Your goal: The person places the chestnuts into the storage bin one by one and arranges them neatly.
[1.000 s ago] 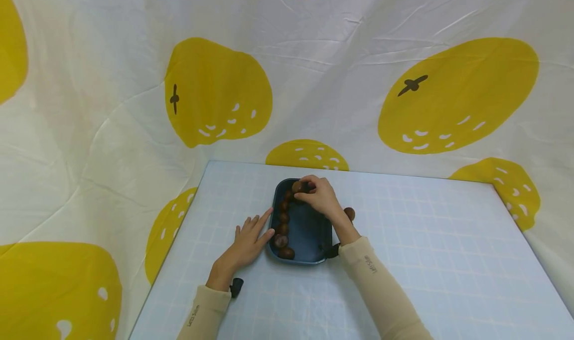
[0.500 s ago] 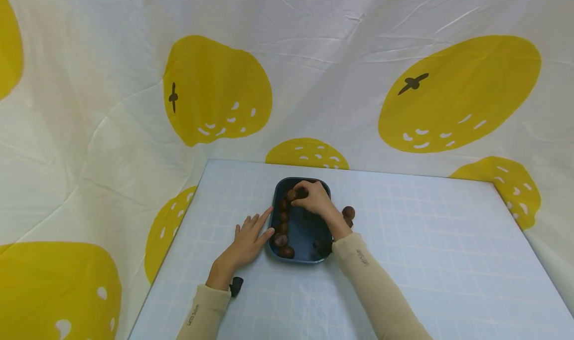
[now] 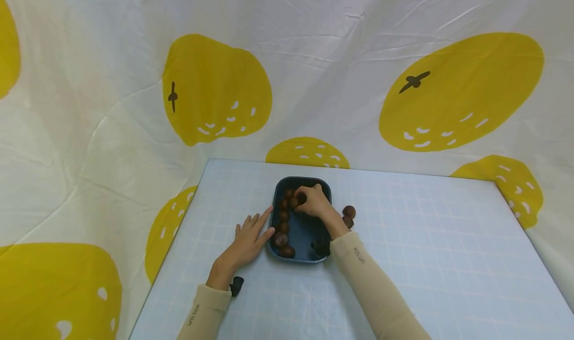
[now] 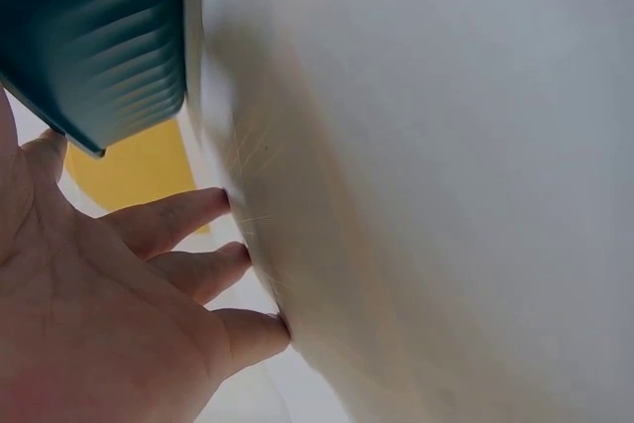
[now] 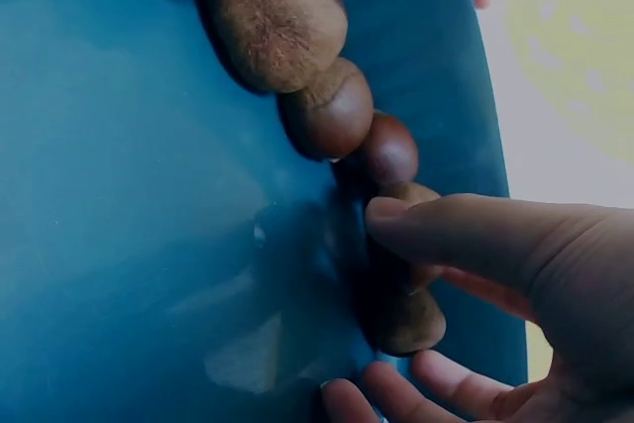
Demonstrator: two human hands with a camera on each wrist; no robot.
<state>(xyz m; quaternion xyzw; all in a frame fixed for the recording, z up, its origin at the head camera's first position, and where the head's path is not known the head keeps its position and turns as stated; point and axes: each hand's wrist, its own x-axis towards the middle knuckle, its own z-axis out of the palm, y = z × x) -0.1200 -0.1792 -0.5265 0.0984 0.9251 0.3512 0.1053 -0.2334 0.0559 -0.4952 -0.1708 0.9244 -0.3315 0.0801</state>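
Note:
A dark blue tray [image 3: 301, 238] with rounded corners stands on the table. Along its left side lies a curved row of brown chestnuts [image 3: 284, 216], seen close up in the right wrist view, where one chestnut [image 5: 282, 27] shows its rough pale base. My right hand [image 3: 315, 202] reaches into the tray near the far end of the row. Its thumb and index finger pinch a chestnut [image 3: 294, 202], partly hidden by the thumb in the right wrist view. My left hand [image 3: 245, 243] lies with fingers spread at the tray's left side, its fingertips [image 4: 260, 334] on the tabletop.
Two chestnuts [image 3: 349, 212] lie on the table just right of the tray, beside my right forearm. A pale blue checked cloth [image 3: 439, 260] covers the table. Behind it hangs a white curtain [image 3: 323, 90] printed with yellow fruit.
My right hand has moved from the tray's far edge a little toward me, over the row. A chestnut now shows at the row's far end beside the pinched one. The left hand stays put.

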